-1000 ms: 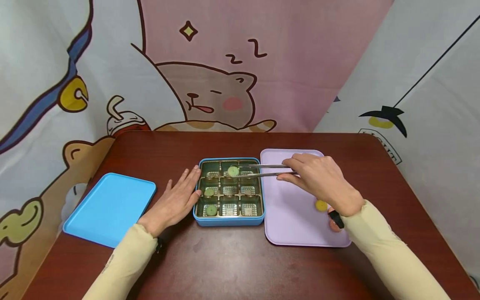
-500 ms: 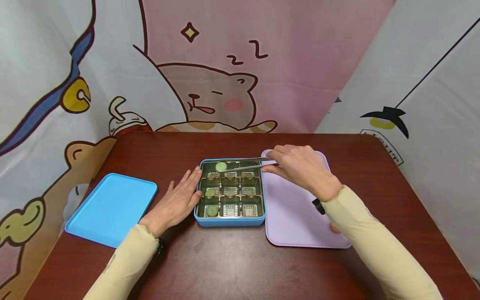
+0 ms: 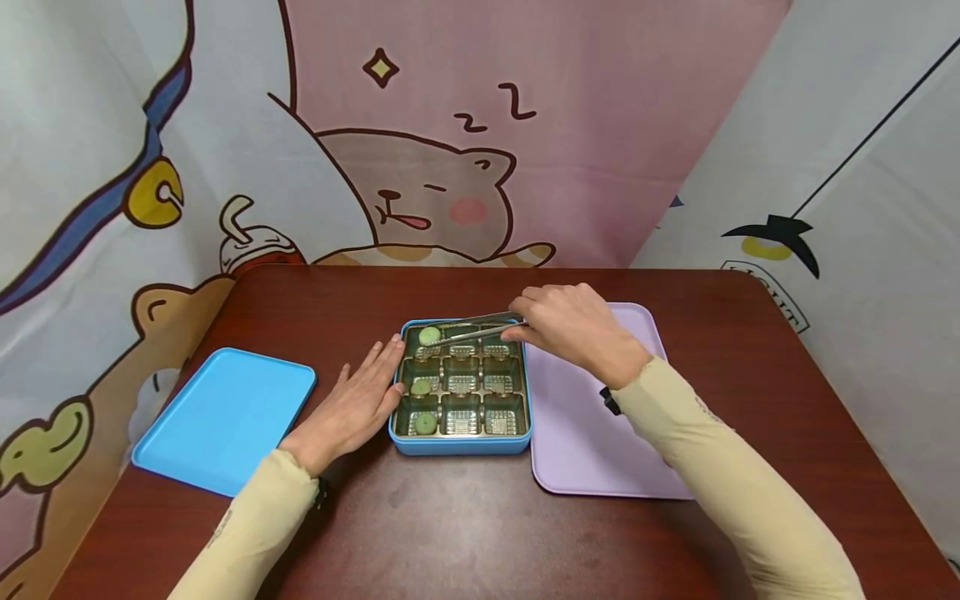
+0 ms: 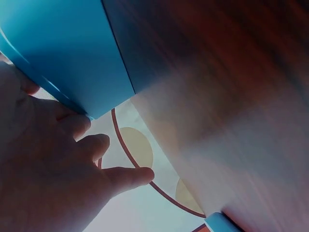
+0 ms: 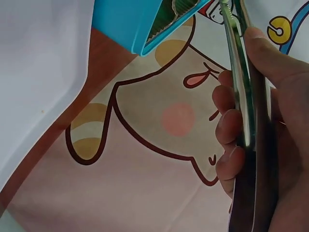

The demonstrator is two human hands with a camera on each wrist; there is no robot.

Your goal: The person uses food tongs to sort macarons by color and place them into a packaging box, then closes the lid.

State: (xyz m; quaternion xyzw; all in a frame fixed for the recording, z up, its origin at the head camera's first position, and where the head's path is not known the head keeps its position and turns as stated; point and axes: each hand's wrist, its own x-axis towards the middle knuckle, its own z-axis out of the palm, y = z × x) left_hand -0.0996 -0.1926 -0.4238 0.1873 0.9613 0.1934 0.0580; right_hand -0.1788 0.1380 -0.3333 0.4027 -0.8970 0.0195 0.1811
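Note:
In the head view my left hand rests with extended fingers against the left edge of a blue box holding a gold tray of compartments. My right hand grips metal tongs, which reach in over the box's back row. At their tips a small round green piece shows at the back left compartment. Below it in the left column are another green piece and a third green disc. Thumb and fingers wrap the tongs in the right wrist view.
A light purple tray stands right beside the box, its right part covered by the right sleeve. To the left lies a shallow blue tray or lid. Behind the brown table hangs a printed curtain.
My right hand and the tongs have moved left and back, carrying the green piece from the back middle to the back left compartment. The left hand stays at the box edge.

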